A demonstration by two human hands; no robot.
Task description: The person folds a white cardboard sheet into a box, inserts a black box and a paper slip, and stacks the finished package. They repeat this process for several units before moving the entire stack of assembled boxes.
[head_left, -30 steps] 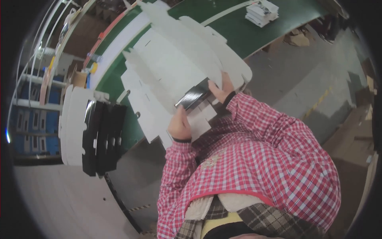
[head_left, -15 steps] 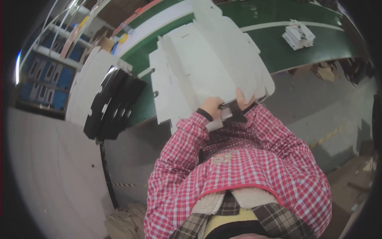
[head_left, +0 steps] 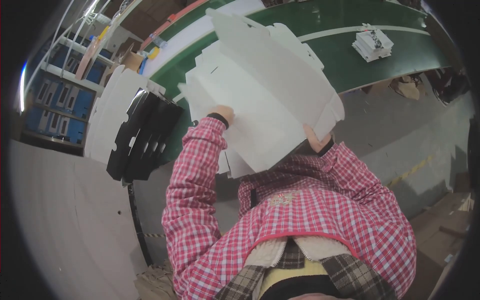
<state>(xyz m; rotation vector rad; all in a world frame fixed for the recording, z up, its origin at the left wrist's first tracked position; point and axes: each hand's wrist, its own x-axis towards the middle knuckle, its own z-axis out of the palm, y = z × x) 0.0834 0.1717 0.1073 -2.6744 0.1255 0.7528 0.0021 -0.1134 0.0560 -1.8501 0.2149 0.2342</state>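
Observation:
A white, partly folded cardboard box [head_left: 250, 95] lies tilted before me, its pale inner side up and a long panel standing along its far right side. My left hand [head_left: 223, 114] is closed at the box's left side, by the fold of the left panel; its fingertips are hard to make out. At the near right corner, my right hand [head_left: 316, 139] grips the edge, thumb on the inner face and the other fingers hidden beneath. More white cardboard shows under the near left edge.
Left of the box stand stacked black cardboard pieces [head_left: 142, 135] and white cardboard sheets [head_left: 112, 110]. A small stack of folded white pieces [head_left: 372, 45] sits on the green table [head_left: 345, 65]. Shelving with blue items [head_left: 60, 97] is at far left.
My left hand has moved left from the near edge to the box's left side. The box has turned and tilted, and its near black edge is now mostly out of sight. My right hand stays near the corner.

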